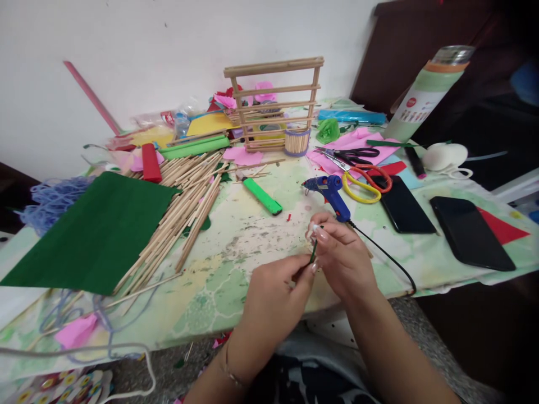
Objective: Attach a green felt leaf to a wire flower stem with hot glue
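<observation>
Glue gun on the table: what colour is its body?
Blue; the glue gun shows best in the head view.

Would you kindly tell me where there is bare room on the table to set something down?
The widest patch of tablecloth, speckled, lies between the wooden sticks and the left hand, below the green cutter. A smaller one lies between the black cable and the two phones. The back, around the stick frame, is crowded.

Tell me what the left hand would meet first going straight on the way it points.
The right hand, most likely: the left hand points toward it, though the depth between them is unclear.
</observation>
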The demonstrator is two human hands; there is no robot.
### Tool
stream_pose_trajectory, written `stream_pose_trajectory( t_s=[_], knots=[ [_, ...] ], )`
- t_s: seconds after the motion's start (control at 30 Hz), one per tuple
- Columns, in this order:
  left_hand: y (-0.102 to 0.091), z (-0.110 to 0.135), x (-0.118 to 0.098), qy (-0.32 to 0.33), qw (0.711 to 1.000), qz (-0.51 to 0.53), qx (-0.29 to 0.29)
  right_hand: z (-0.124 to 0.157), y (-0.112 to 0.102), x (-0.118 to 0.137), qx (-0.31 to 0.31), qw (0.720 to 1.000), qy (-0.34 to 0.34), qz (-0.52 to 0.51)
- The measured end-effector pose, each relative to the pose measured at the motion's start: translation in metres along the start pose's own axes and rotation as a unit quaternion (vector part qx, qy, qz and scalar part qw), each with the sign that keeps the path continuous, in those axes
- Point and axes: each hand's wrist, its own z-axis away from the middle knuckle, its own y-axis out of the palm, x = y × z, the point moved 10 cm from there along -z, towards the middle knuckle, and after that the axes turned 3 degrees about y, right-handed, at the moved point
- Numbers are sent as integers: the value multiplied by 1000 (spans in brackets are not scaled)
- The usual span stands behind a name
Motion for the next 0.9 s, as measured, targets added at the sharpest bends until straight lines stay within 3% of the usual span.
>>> stream_pose_trajectory(
  t_s=[0.07,0.13,0.2,0.3,0.43,0.6,0.73,0.9],
  knots=[
    [7,-6,6,-33,989,136,57,0,5,-3,42,998,39,-17],
    [12,-12,7,-51,959,265,86,2,11,-9,89,991,86,-39],
    [13,-16,6,-55,942,318,94,5,17,-15,130,982,124,-59],
    [8,-18,8,-44,964,255,62,3,12,-12,120,988,95,-36],
    [-7,-14,1,6,999,52,-14,0,-1,3,67,996,10,51],
    [-20,-7,-19,71,987,-90,-112,0,-9,15,23,992,-29,119],
    [-21,-7,-22,84,982,-99,-136,-2,-12,12,22,996,-19,87],
    [-7,-15,-4,44,997,23,-57,-5,-14,0,48,997,38,49]
  ],
)
